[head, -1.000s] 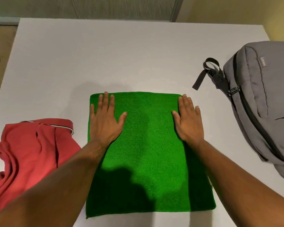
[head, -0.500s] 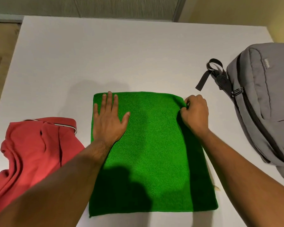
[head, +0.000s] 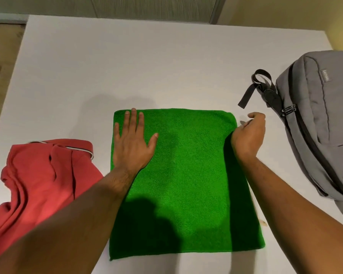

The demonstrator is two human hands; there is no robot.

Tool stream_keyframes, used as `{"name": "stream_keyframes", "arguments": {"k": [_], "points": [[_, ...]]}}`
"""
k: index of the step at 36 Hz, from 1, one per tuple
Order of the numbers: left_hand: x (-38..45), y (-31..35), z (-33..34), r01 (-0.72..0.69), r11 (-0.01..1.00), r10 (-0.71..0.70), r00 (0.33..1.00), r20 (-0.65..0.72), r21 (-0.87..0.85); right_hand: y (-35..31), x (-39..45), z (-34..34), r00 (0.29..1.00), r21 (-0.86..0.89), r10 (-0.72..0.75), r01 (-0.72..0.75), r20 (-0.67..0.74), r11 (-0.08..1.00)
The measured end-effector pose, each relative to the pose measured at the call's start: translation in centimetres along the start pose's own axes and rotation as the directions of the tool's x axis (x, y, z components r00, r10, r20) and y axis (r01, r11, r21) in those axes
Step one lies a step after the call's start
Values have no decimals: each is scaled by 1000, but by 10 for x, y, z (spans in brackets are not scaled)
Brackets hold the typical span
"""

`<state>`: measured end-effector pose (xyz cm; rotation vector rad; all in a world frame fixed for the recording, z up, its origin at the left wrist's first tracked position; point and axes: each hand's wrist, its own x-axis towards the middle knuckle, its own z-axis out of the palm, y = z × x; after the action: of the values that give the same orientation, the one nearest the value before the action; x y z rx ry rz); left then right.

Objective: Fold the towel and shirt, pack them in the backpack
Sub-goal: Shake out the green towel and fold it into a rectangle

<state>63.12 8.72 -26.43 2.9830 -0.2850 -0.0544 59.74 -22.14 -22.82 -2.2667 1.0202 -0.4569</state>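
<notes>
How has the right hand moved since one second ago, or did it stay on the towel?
Yes. The right hand has moved rightward off the green towel, past its right edge, toward the grey backpack.

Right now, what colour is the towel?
Bright green; the towel shows best in the head view.

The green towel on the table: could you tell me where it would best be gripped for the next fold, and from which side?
Probably pinch the green towel at its far right corner, coming from the right. It lies flat with that edge clear of the backpack, the left hand pins its left side, and the right hand is already at that edge.
</notes>
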Motion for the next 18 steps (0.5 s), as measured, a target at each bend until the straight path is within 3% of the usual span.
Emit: {"name": "stream_keyframes", "arguments": {"k": [2, 5, 8, 10, 12, 14, 18], "points": [[0, 0, 0, 0, 1000, 0, 1000, 0, 2, -2, -3, 1, 998, -39, -24, 21, -61, 999], [0, 0, 0, -3, 1000, 3, 1000, 0, -6, -4, -19, 6, 948, -149, -312, 317, 58, 937], [0, 0, 0, -1, 1000, 1, 1000, 1, -4, -10, -41, 18, 741, -113, -586, 647, 329, 754], [0, 0, -1, 2, 1000, -2, 1000, -3, -2, -13, -57, 28, 572, -65, -646, 771, 506, 633], [0, 1, -1, 1, 1000, -1, 1000, -5, 3, -17, -68, 36, 478, -44, -627, 815, 616, 578], [0, 1, -1, -1, 1000, 1, 1000, -6, 3, -17, -70, 40, 494, -77, -571, 796, 656, 601], [0, -1, 0, -4, 1000, 4, 1000, 0, -1, -9, -55, 38, 635, -198, -459, 694, 621, 692]]}}
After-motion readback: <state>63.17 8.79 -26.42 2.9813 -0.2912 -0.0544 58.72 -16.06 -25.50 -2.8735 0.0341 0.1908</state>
